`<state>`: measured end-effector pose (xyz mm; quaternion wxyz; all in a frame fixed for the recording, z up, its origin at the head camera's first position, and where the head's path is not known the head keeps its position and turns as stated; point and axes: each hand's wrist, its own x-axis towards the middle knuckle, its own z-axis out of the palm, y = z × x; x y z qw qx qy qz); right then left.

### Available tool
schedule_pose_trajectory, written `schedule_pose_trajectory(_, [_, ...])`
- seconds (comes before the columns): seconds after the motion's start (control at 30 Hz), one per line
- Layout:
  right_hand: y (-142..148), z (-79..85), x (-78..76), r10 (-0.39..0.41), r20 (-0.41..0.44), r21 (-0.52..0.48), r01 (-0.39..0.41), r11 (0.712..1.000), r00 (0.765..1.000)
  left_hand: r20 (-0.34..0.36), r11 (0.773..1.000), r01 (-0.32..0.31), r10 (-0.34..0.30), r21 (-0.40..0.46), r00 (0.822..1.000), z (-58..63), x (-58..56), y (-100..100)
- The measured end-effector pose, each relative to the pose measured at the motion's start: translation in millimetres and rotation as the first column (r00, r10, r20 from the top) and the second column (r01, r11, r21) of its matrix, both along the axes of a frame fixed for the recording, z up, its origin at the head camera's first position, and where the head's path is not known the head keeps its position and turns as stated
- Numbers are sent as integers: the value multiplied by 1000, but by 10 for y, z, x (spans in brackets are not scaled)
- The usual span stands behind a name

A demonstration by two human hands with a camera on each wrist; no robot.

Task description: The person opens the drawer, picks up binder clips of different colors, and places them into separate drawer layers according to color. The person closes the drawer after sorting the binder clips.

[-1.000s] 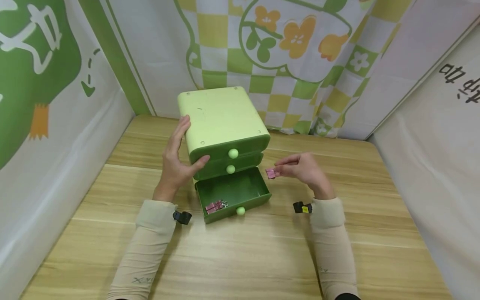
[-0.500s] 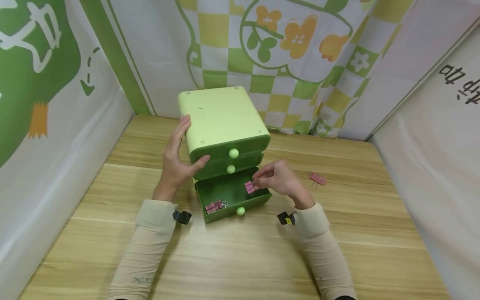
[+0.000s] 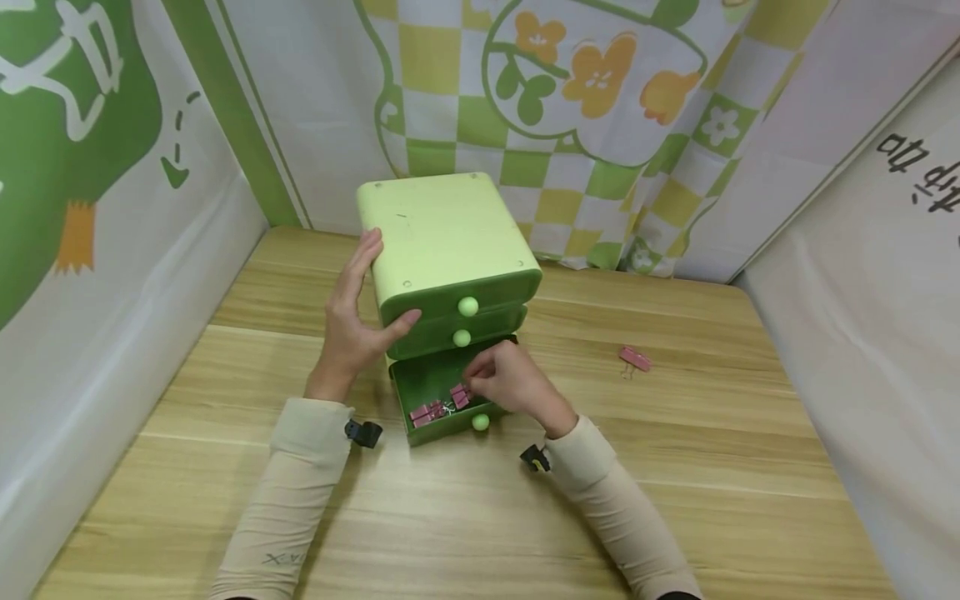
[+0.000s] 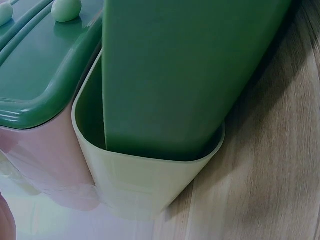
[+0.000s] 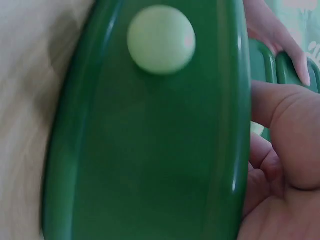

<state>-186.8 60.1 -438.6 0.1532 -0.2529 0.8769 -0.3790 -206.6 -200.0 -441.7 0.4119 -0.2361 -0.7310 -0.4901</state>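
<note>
A small light-green cabinet [image 3: 450, 237] with dark-green drawers stands on the table, its bottom drawer [image 3: 442, 433] pulled out. My left hand [image 3: 352, 329] rests on the cabinet's left side, fingers along the side and thumb across the front. Over the bottom drawer, my right hand [image 3: 517, 383] pinches a pink binder clip [image 3: 460, 396]. Pink binder clips [image 3: 426, 412] lie in the drawer's front left corner. In the right wrist view the drawer front [image 5: 155, 150] hides the held clip, while the left wrist view shows the drawer's side [image 4: 175, 90].
One more pink binder clip [image 3: 635, 358] lies on the wooden table [image 3: 720, 467], right of the cabinet. A patterned curtain [image 3: 555, 158] hangs behind it, and white printed panels stand to the left and right.
My right hand has carried the pink binder clip leftward from beside the cabinet into the open drawer, near the clips there. The left hand stays on the cabinet.
</note>
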Motion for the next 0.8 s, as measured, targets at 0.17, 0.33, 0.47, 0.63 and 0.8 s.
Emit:
schedule_pose_trajectory(0.17, [-104,-8,69,28,-57,34,-26,999,998,10,1000,1,-1,-5,1000,10,3,3])
schedule_pose_trajectory(0.33, [-169,-20,100,46,-71,84,-40,996,996,2,1000,-3,3,-2,1000,15,-5,5])
schedule_pose_trajectory(0.47, [-185,-22,107,43,-65,110,-36,993,997,-9,1000,-1,1,4,1000,15,-4,8])
schedule_pose_trajectory(0.63, [-158,-17,96,43,-71,124,-34,992,997,-16,1000,3,-2,10,1000,15,6,12])
schedule_pose_trajectory(0.8, [-52,43,58,3,-80,92,4,996,997,-21,1000,-4,4,5,1000,7,6,15])
